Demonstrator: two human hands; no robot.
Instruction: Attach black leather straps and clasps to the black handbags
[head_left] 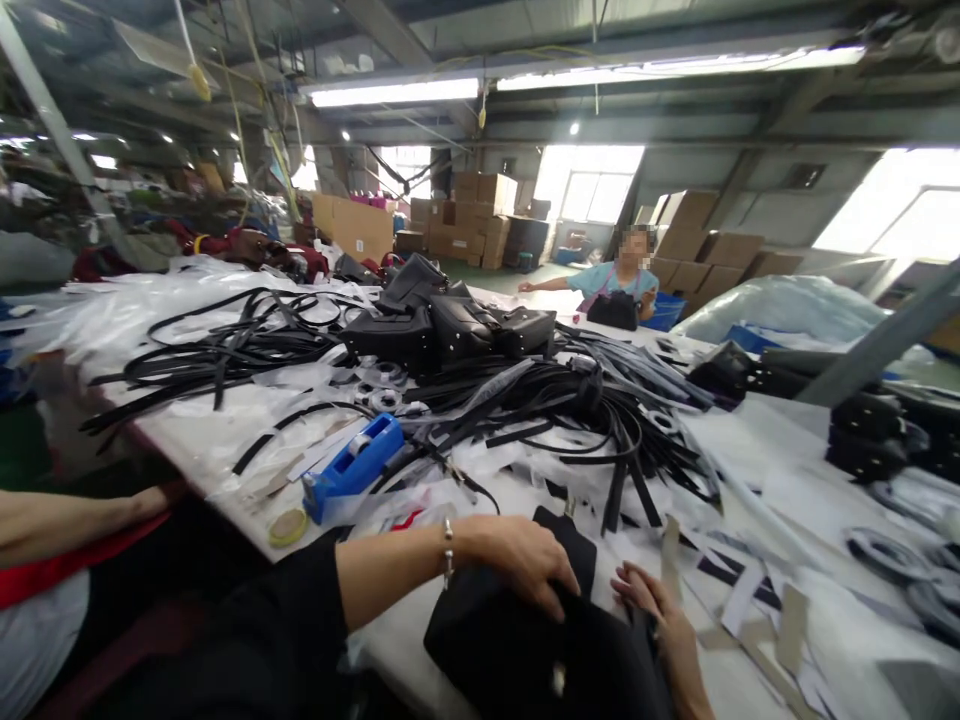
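A black bag [525, 650] with a small metal fitting on its front lies at the near edge of the table, directly before me. My left hand [525, 560], with a beaded bracelet at the wrist, reaches over the bag's top, its fingers curled down onto it. At the bag's right side is my right hand [656, 605], fingers bent around the edge; part of its grip is hidden. Behind the bag, a black flap [574, 545] sticks up. A blue tape dispenser [352, 468] and a roll of yellowish tape [288, 527] sit to the left.
Piles of black straps [540, 400] and finished-looking black bags [450, 320] cover the table's middle. Paper and card strips [750, 600] lie at right. Across the table a co-worker [619, 285] holds a black bag. Another person's arm [75, 525] shows at left.
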